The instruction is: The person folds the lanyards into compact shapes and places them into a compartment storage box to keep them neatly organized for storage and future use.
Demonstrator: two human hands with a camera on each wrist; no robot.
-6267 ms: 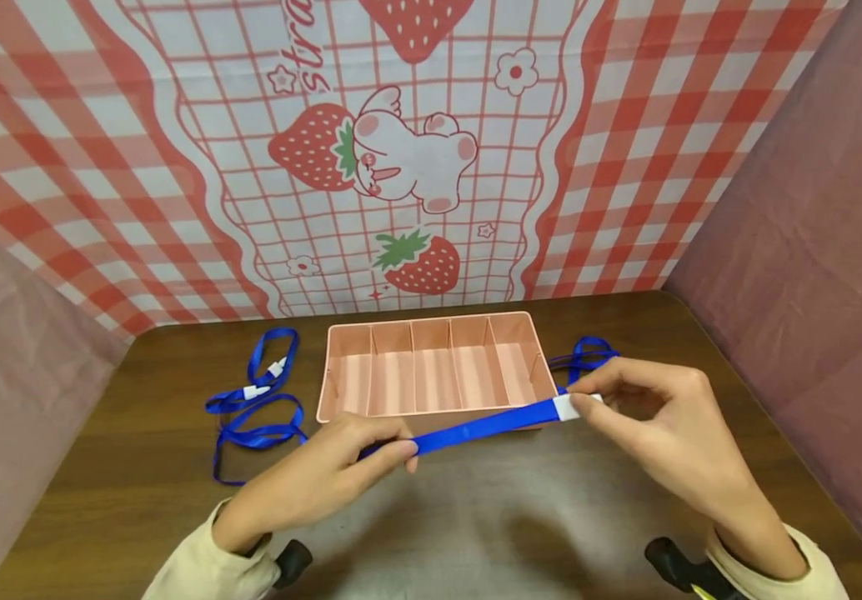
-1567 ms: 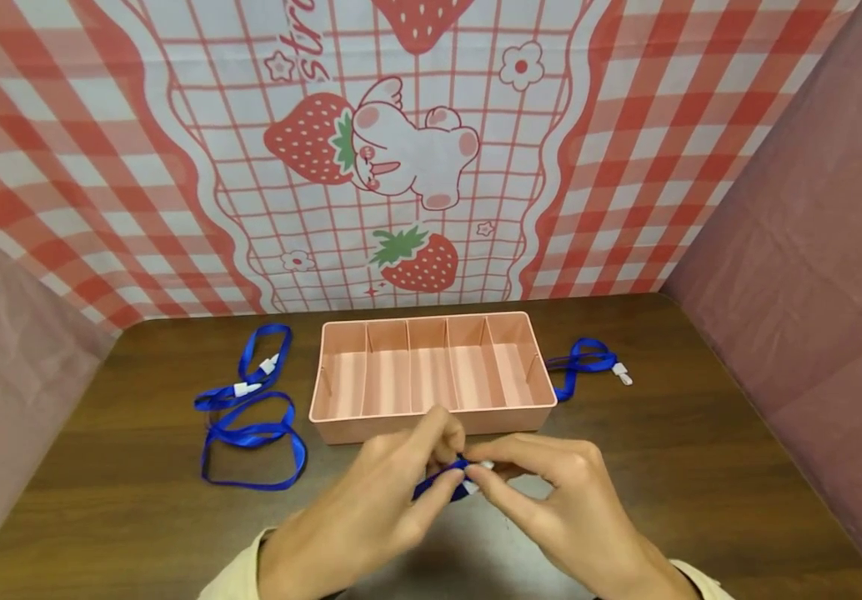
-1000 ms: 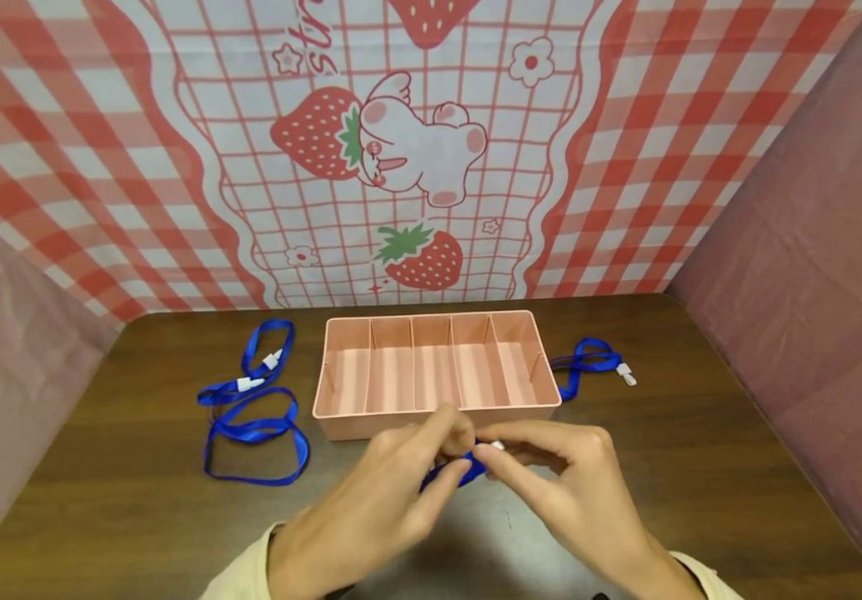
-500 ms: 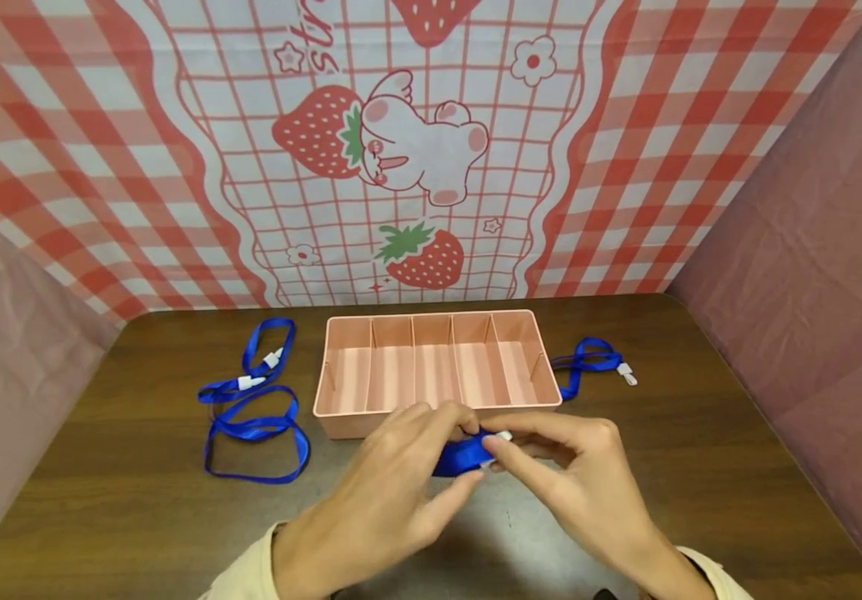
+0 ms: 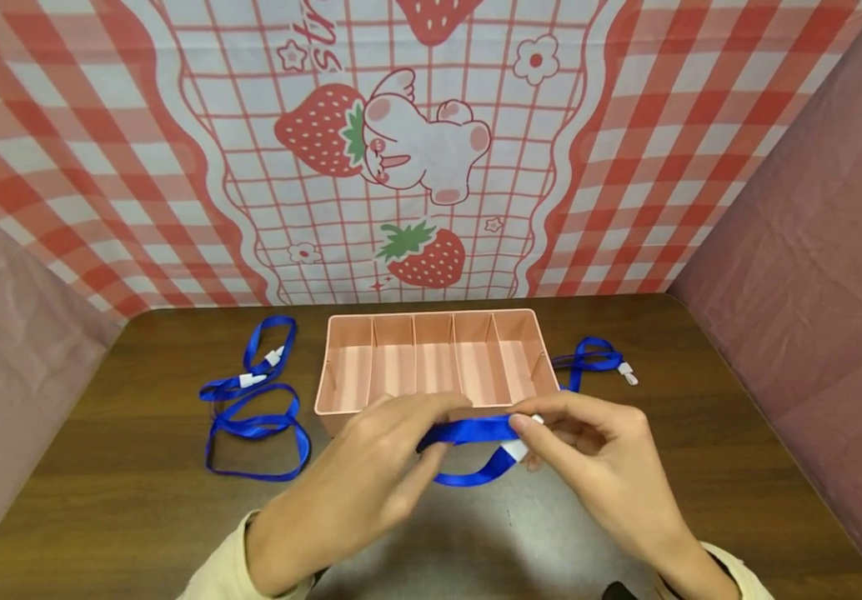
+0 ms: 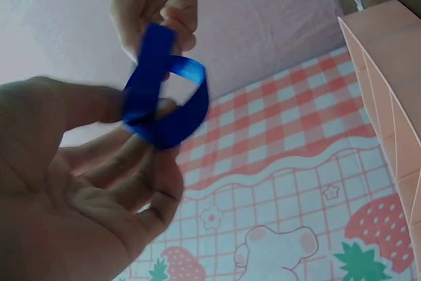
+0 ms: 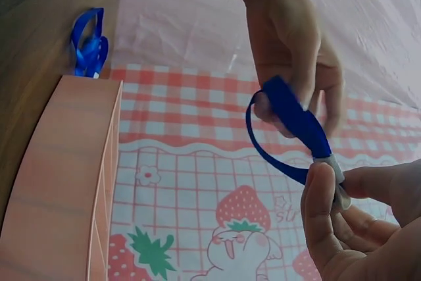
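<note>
Over the table in front of the tray, a blue lanyard [image 5: 476, 431] is looped between both hands. My right hand [image 5: 611, 475] pinches its white clip end [image 5: 515, 451] between thumb and fingers. Around the other end of the loop, my left hand [image 5: 348, 492] holds the folded strap, thumb on one side and fingers on the other. In the left wrist view the blue strap [image 6: 154, 64] curls into a ring at the left fingertips. The right wrist view shows the white fitting [image 7: 329, 166] at the right thumb, partly covered by the fingers.
A pink tray [image 5: 437, 409] with several compartments stands behind the hands. Tangled blue lanyards [image 5: 254, 429] with white clips lie left of it. Another blue lanyard [image 5: 596, 360] lies at its right side. A checked strawberry cloth [image 5: 416, 167] hangs behind the table.
Earlier the strap was stretched straight between the hands; then it was bunched close between the fingers. Over the last half second the hands have drawn slightly apart, and the strap opens into a wider loop.
</note>
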